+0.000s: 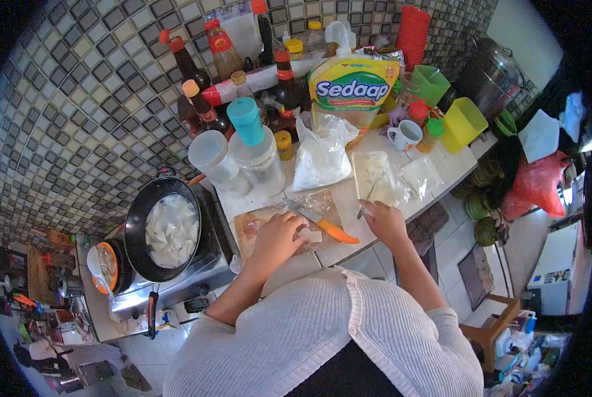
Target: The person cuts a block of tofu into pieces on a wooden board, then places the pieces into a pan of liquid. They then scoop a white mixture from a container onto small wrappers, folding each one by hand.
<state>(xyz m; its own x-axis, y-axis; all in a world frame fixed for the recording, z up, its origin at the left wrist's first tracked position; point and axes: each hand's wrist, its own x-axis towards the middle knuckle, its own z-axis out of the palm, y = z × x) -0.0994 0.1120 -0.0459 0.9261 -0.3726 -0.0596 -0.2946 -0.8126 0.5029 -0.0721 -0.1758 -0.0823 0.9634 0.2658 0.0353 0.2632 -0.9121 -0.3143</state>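
Observation:
My left hand (281,237) rests over the wooden cutting board (246,225), its fingers curled in. Beside its fingertips is a small pale flat piece (314,236); whether the fingers grip it is hard to see. Between my hands lies a knife with an orange handle (336,231), its blade on the board. My right hand (383,221) is closed around the end of a thin metal utensil (372,190). The utensil's far end reaches into a shallow tray of whitish paste (374,169); its tip is too small to tell spoon from fork.
At left, a black wok (134,228) holding pale pieces in liquid sits on the stove, handle toward me. An orange-rimmed bowl with a strainer (96,261) is beside it. Behind the board stand plastic jars (256,162), a white bag (322,159), sauce bottles and a mug (405,135).

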